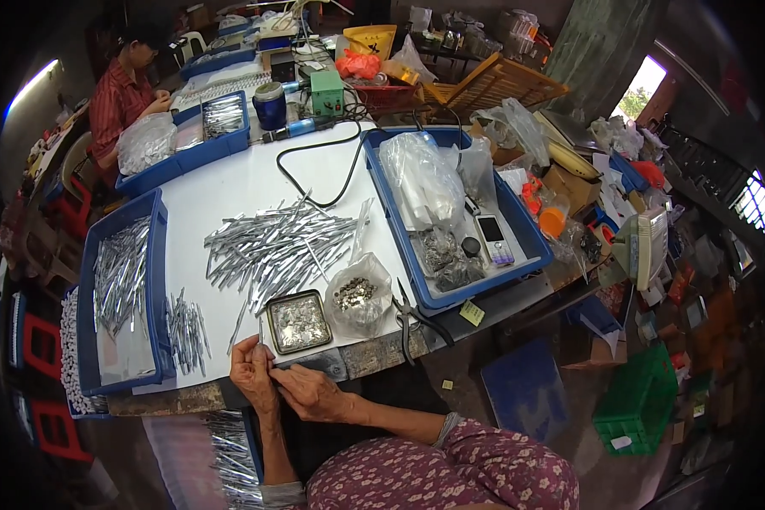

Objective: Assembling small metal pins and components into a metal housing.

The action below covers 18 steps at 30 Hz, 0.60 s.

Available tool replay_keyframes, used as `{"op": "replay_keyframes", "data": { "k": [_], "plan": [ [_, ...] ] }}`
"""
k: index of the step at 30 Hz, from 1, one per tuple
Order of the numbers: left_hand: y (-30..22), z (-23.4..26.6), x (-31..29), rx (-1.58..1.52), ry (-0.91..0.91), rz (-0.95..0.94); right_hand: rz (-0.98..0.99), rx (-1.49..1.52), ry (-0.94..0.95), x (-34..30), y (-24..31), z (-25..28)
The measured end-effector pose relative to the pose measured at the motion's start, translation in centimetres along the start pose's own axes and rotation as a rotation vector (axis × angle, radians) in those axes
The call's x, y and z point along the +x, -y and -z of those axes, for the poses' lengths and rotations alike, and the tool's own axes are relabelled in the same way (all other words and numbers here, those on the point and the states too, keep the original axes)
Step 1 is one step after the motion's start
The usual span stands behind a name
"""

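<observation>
At the table's front edge, my left hand pinches a thin silvery metal strip that stands nearly upright. Close against it, my right hand has its fingers drawn together; what they hold, if anything, is too small to make out. Just beyond the hands is a small dark-rimmed square tin of tiny shiny parts. Beside it sits an open clear plastic bag of small metal pieces. A big loose heap of metal strips lies farther back, and a smaller bunch of strips lies to the left.
Pliers rest at the table edge. A blue tray of strips stands left; another blue tray at right holds plastic bags and a phone. A black cable loops across the white tabletop. A co-worker sits far left.
</observation>
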<state>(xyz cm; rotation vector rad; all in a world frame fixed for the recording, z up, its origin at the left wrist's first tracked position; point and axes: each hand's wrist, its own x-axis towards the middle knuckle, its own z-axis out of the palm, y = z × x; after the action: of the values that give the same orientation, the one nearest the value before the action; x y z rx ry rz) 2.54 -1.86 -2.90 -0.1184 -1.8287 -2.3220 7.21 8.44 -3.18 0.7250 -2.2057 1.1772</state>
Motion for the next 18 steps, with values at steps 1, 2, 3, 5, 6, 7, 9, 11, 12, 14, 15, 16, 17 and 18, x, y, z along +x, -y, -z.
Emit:
{"op": "replay_keyframes", "data": {
  "k": [1,2,3,5,6,7,9,11,12,14,15,16,17,18],
  "plan": [
    [0.06,-0.02,0.04,0.004,0.001,0.000,-0.002,-0.004,0.002,-0.05,-0.07,-0.02],
    [0.10,-0.04,0.07,0.009,0.002,0.000,-0.002,-0.005,0.002,-0.11,-0.13,-0.08],
    [0.08,-0.04,0.08,0.009,0.004,0.000,-0.003,-0.008,0.005,-0.18,-0.19,-0.17],
    [0.05,0.02,-0.01,-0.013,0.010,0.003,-0.011,-0.012,0.004,-0.21,-0.21,-0.21],
    [-0.01,-0.12,0.06,-0.011,0.013,0.006,0.001,-0.011,-0.005,-0.14,-0.32,-0.18],
    [-0.16,-0.27,0.10,-0.006,0.004,0.004,0.011,-0.008,-0.014,0.03,-0.17,-0.10],
    [0.13,-0.21,0.11,-0.017,-0.002,-0.017,0.013,-0.017,-0.020,0.31,0.22,0.30],
    [0.10,-0.15,0.09,-0.015,0.005,-0.008,0.024,-0.031,-0.028,0.33,0.11,0.45],
    [0.10,-0.14,0.07,-0.014,0.007,0.000,0.014,-0.025,-0.016,0.09,-0.06,0.15],
    [0.33,-0.02,0.10,-0.005,0.005,-0.011,0.005,-0.016,-0.005,0.05,-0.04,0.04],
    [0.39,-0.01,0.11,0.002,0.001,-0.022,0.011,-0.015,-0.008,0.05,-0.03,0.08],
    [0.38,-0.03,0.10,0.003,0.002,-0.022,0.016,-0.014,-0.011,0.12,0.00,0.14],
    [0.34,-0.10,0.08,0.001,0.001,-0.017,0.016,-0.014,-0.011,0.17,0.01,0.17],
    [0.30,-0.15,0.07,-0.002,0.000,-0.011,0.020,-0.016,-0.019,0.23,0.01,0.21]
  ]
}}
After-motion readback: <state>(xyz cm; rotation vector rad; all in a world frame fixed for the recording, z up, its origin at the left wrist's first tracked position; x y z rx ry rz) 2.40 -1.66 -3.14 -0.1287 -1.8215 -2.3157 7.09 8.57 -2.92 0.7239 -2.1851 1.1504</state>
